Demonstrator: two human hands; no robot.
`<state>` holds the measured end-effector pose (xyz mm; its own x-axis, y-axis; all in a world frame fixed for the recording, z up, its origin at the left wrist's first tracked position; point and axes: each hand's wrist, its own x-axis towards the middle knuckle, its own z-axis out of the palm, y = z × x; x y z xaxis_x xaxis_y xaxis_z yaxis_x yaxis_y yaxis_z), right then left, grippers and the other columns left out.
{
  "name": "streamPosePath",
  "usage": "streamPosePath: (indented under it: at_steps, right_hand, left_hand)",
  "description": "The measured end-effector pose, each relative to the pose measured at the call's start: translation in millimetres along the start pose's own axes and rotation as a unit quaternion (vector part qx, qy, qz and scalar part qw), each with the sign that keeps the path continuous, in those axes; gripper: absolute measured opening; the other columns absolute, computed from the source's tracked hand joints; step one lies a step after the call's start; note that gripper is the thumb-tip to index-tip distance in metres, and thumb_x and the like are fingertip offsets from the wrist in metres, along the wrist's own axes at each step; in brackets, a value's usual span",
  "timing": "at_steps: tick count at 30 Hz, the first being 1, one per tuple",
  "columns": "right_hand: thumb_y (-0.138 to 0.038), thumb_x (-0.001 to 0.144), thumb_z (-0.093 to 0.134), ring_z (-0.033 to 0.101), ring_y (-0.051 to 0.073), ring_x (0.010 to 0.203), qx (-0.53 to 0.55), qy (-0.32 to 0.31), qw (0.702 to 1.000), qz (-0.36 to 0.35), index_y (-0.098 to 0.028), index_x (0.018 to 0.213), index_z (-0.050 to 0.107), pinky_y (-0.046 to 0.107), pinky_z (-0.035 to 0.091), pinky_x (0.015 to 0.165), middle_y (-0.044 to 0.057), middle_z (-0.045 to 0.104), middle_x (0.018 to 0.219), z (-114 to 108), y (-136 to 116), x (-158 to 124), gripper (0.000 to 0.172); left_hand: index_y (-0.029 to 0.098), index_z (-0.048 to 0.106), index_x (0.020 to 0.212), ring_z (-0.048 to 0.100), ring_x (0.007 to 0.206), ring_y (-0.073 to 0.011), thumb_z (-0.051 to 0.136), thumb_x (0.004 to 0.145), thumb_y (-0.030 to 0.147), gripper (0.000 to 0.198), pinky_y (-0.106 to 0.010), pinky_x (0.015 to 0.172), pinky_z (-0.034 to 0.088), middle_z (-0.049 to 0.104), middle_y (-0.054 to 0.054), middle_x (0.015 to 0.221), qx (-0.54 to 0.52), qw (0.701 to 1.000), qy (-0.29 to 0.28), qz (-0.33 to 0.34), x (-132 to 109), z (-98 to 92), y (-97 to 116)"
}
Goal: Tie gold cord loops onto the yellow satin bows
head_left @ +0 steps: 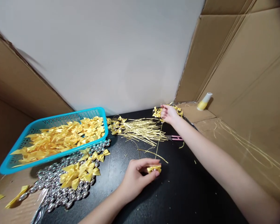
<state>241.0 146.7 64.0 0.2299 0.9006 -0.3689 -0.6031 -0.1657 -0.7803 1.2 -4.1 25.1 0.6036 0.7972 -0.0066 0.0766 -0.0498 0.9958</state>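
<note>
Head camera, looking down at a black tabletop walled in by brown cardboard. The left hand rests low on the table, its fingertips pinched narrowly around a small yellow satin ribbon bow, pressing it flat, probably to keep it from sliding. A thin gold metallic cord rises from the bow and runs away from the person, its long axis nearly straight up the picture, to the right hand, which is stretched far out and closed around the cord's far end (the pull seems to keep it taut). That hand sits beside a small heap of finished yellow bows. Between the hands lies a loose bundle of cut gold cords, fanned sideways, with pink-handled scissors just right of it. At left, a tilted turquoise plastic basket holds many yellow bows, propped over a spread of silver metallic beads with more bows on top. A yellow-and-white spool stands at the back right.
</note>
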Motion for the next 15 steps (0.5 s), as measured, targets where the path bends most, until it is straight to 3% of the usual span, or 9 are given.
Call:
streamPosePath:
  at_steps: [2,4,7,9,11,15]
  right_hand:
    - [-0.032,0.093,0.058,0.062,0.022,0.100,0.000,-0.005,1.000,-0.019,-0.016,0.121,0.056,0.042,0.054,0.083,0.009,0.060,0.120,1.5,-8.3,-5.8,0.032]
    - [-0.032,0.094,0.057,0.063,0.020,0.095,0.001,-0.012,0.999,-0.041,-0.015,0.119,0.057,0.039,0.055,0.079,0.008,0.061,0.116,2.4,-17.3,-13.2,0.030]
    - [-0.031,0.096,0.053,0.059,0.010,0.064,0.001,-0.025,0.997,-0.074,-0.013,0.104,0.060,0.024,0.052,0.057,0.001,0.063,0.086,3.5,-29.4,-27.2,0.020]
    - [-0.025,0.100,0.044,0.039,0.005,0.040,0.001,-0.036,0.995,-0.095,-0.014,0.089,0.060,0.016,0.036,0.039,-0.007,0.048,0.057,4.4,-35.9,-38.3,0.022]
    - [-0.019,0.101,0.037,0.020,0.006,0.033,0.004,-0.045,0.991,-0.123,-0.017,0.079,0.057,0.017,0.022,0.033,-0.010,0.027,0.044,5.9,-41.8,-50.3,0.030]
    - [-0.022,0.101,0.033,0.013,0.007,0.034,0.015,-0.045,0.979,-0.196,-0.021,0.072,0.050,0.018,0.018,0.033,-0.009,0.017,0.043,9.7,-52.3,-76.0,0.034]
  left_hand:
    - [0.017,0.071,0.096,0.073,0.078,-0.0203,0.066,0.083,0.018,0.014,-0.031,0.071,0.057,0.078,-0.009,0.092,0.173,0.979,0.007,0.105,-0.4,-3.1,-3.1]
    - [0.017,0.068,0.093,0.071,0.074,-0.0198,0.058,0.087,0.014,0.012,-0.031,0.067,0.057,0.077,-0.008,0.090,0.303,0.930,0.010,0.206,-0.7,-5.6,-8.5]
    - [0.017,0.064,0.096,0.068,0.071,-0.0191,0.053,0.088,0.010,0.015,-0.030,0.064,0.055,0.075,-0.008,0.089,0.380,0.887,0.008,0.261,-0.9,-6.8,-16.1]
    - [0.017,0.063,0.100,0.067,0.074,-0.0188,0.057,0.087,0.011,0.016,-0.029,0.066,0.054,0.074,-0.007,0.088,0.368,0.901,0.009,0.230,-1.0,-5.9,-17.1]
    - [0.018,0.062,0.098,0.066,0.074,-0.0175,0.061,0.085,0.014,0.013,-0.027,0.066,0.052,0.073,-0.006,0.087,0.318,0.933,0.009,0.167,-0.9,-4.0,-14.7]
    - [0.017,0.057,0.079,0.058,0.059,-0.0123,0.067,0.082,0.022,0.012,-0.022,0.055,0.042,0.069,-0.002,0.071,0.142,0.989,0.023,0.023,0.2,0.7,-9.0]
